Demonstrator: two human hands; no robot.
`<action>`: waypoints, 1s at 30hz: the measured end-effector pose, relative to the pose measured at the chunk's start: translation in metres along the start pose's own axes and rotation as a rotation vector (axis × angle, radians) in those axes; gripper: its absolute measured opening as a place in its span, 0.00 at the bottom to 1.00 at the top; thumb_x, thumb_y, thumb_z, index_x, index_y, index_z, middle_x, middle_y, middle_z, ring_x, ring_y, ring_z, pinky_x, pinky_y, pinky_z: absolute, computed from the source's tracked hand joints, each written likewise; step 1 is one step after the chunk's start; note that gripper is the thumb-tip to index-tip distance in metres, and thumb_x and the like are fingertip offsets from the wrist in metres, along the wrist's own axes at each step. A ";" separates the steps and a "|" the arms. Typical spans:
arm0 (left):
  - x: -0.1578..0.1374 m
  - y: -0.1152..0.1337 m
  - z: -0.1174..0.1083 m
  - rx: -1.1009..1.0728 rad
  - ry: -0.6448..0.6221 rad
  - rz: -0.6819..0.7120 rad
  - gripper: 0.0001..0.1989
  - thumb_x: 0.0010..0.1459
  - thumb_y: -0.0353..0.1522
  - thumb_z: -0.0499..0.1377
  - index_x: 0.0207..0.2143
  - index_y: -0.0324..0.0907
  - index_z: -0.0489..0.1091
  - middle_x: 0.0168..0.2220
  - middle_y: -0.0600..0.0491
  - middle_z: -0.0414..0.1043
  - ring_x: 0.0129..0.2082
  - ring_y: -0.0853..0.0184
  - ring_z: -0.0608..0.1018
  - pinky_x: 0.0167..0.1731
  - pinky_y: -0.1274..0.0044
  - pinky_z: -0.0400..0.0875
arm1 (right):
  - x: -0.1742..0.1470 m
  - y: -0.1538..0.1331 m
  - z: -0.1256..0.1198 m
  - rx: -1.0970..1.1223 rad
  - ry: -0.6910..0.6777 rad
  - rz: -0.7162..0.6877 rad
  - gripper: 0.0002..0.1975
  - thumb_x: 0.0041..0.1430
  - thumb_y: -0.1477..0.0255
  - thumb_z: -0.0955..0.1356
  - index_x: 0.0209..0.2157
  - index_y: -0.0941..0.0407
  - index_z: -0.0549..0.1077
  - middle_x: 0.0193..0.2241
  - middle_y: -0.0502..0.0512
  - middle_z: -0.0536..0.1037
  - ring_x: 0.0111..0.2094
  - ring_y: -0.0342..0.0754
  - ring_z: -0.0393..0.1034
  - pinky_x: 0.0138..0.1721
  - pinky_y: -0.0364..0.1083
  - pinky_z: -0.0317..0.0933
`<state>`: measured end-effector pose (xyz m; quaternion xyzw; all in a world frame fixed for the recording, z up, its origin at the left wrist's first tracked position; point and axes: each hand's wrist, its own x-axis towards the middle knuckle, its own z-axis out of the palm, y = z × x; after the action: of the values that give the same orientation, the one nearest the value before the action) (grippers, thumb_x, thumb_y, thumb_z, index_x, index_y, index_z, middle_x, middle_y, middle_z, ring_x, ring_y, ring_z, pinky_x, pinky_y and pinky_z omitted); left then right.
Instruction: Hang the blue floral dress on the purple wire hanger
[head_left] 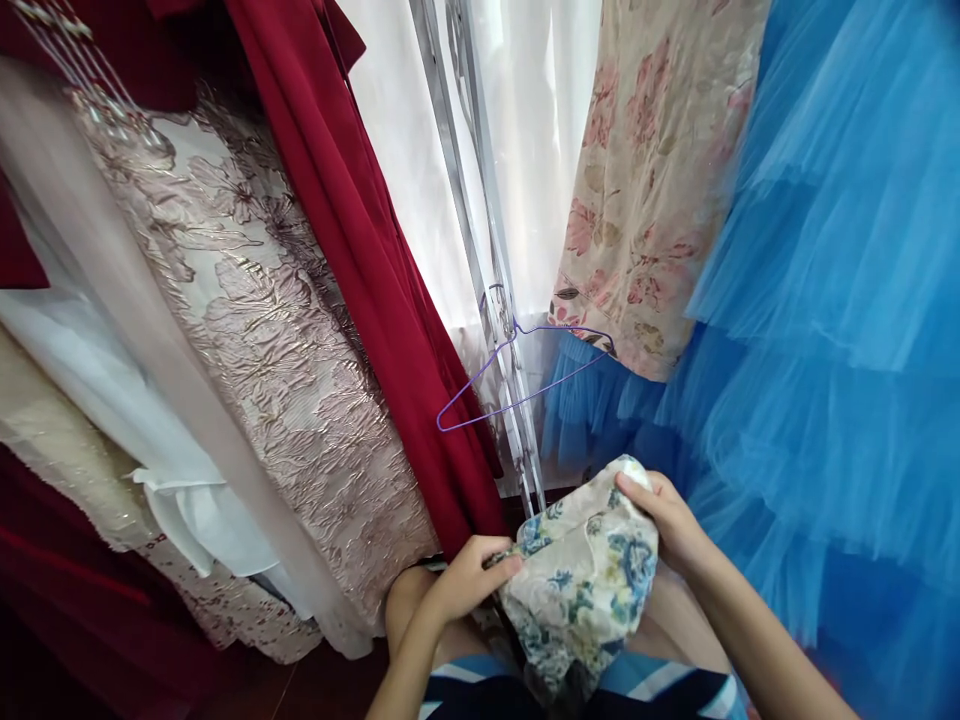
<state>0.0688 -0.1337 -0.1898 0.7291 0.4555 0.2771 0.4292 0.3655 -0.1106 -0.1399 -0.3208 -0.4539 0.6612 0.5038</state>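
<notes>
Between my hands is a bunched piece of white fabric with blue and yellow flowers (581, 575), held just above my lap. My left hand (472, 580) pinches its left edge between thumb and fingers. At its upper right corner, my right hand (664, 515) grips the cloth with the thumb on top. The garment's lower part hangs down in folds, so its full shape cannot be made out. Beyond the cloth a thin purple hanger (525, 400) hangs bare by the metal rack posts (491, 230).
Dresses hang on both sides: a dark red one (337, 230) and a pink brocade one (292, 370) at left, a beige floral one (637, 220) and a blue tulle one (825, 300) at right. A white curtain (555, 130) covers the back.
</notes>
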 end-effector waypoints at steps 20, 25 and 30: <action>0.031 0.052 -0.178 0.585 0.493 0.130 0.17 0.62 0.35 0.46 0.45 0.42 0.71 0.46 0.48 0.74 0.48 0.58 0.72 0.55 0.67 0.62 | 0.186 -0.039 -0.011 -0.742 -0.083 -0.465 0.21 0.58 0.62 0.67 0.49 0.58 0.76 0.41 0.55 0.79 0.38 0.48 0.71 0.42 0.46 0.63; 0.064 0.046 -0.170 0.434 0.604 0.164 0.16 0.62 0.33 0.45 0.44 0.41 0.70 0.42 0.50 0.75 0.45 0.61 0.75 0.49 0.71 0.68 | 0.193 -0.014 -0.007 -0.888 -0.045 -0.513 0.16 0.61 0.62 0.64 0.33 0.58 0.76 0.29 0.52 0.77 0.31 0.48 0.69 0.36 0.45 0.60; 0.072 0.074 -0.157 0.342 0.653 0.228 0.17 0.61 0.33 0.47 0.43 0.40 0.73 0.41 0.51 0.77 0.41 0.63 0.76 0.43 0.75 0.69 | 0.175 -0.013 -0.004 -0.977 0.039 -0.545 0.13 0.61 0.64 0.64 0.32 0.57 0.77 0.27 0.52 0.78 0.30 0.48 0.69 0.34 0.44 0.57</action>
<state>0.0066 -0.0258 -0.0482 0.7094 0.5240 0.4606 0.1003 0.3231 0.0593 -0.1238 -0.4002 -0.7647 0.2136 0.4577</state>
